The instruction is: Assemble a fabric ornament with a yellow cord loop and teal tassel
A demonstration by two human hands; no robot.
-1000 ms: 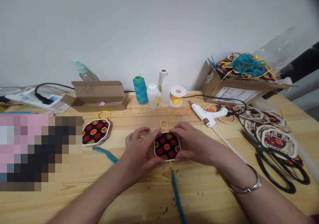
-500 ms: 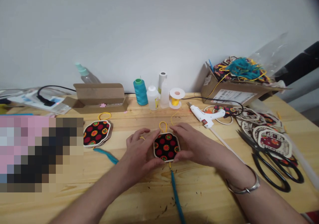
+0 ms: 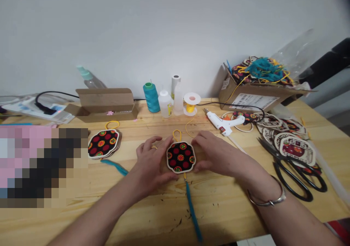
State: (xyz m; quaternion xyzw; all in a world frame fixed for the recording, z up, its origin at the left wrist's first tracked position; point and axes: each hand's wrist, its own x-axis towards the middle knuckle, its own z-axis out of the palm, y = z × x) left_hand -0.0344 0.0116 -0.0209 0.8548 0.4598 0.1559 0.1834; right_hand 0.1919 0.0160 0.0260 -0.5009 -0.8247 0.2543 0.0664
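Observation:
A lobed, square pendant (image 3: pixel 180 157) with a pale rim and black, red-flowered fabric lies flat on the table. It has a yellow cord loop (image 3: pixel 177 135) on top and a teal tassel (image 3: pixel 193 211) below. My left hand (image 3: pixel 151 162) curves around its left side, thumb and fingers spread, fingertips right at the edge; whether they touch is hard to tell. On the other side, my right hand (image 3: pixel 216 153) is open, thumb and fingers apart, just off the rim. A stack of matching pendants (image 3: pixel 104 143) lies to the left, with another teal tassel.
Behind stand a teal thread cone (image 3: pixel 151 98), bottles (image 3: pixel 164 104) and a yellow cord spool (image 3: pixel 190 105). A white glue gun (image 3: pixel 225 123), black scissors (image 3: pixel 290 171) and a filled cardboard box (image 3: pixel 246 94) are at right. An open carton (image 3: pixel 106 103) sits back left; a pixelated area covers the left edge.
My right hand has come slightly away from the pendant, and my left thumb has drawn back off its lower edge. The whole view has shifted a little.

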